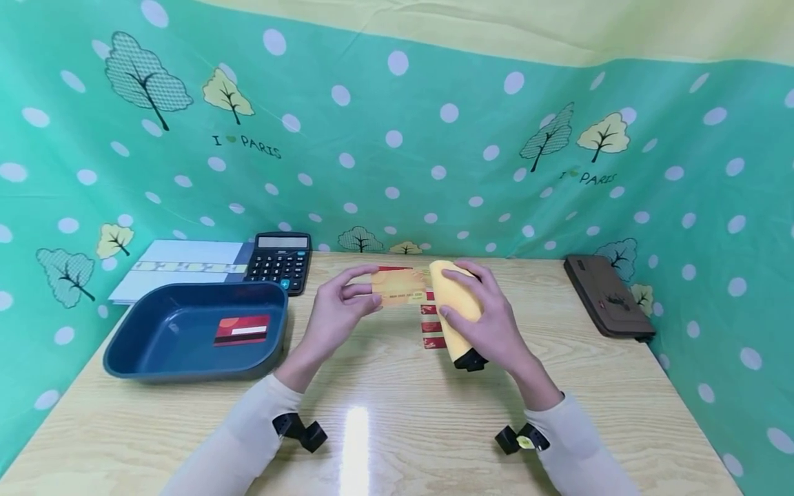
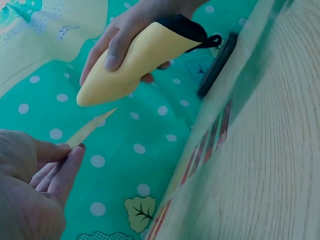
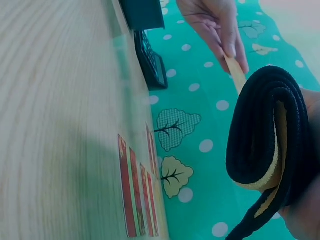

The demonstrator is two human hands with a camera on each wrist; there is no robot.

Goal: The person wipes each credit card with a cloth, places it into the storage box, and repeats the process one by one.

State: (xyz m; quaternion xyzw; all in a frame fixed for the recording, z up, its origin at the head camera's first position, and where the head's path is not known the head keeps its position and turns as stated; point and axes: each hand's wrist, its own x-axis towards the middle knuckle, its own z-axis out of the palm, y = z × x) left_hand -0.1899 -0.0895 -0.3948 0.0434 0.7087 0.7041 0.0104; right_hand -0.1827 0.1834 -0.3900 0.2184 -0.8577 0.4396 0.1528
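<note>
My left hand [image 1: 341, 303] pinches a gold bank card [image 1: 397, 286] by its left edge, thumb in front. In the left wrist view the card [image 2: 92, 130] is seen nearly edge-on, held above the table. My right hand [image 1: 486, 310] grips a folded yellow cloth [image 1: 455, 310] with black edging, just right of the card. Its layered black edge [image 3: 265, 130] shows close up in the right wrist view. Below, several red cards [image 1: 433, 326] lie in a row on the table, partly hidden by the cloth. Another red card [image 1: 242, 331] lies in the blue tray.
The blue tray [image 1: 192, 375] stands at the left on the wooden table [image 1: 397, 413]. Behind it are a black calculator [image 1: 279, 262] and a white-and-blue folder or pad [image 1: 180, 258]. A brown wallet [image 1: 608, 296] lies at the far right. A patterned green curtain [image 1: 397, 172] surrounds the table.
</note>
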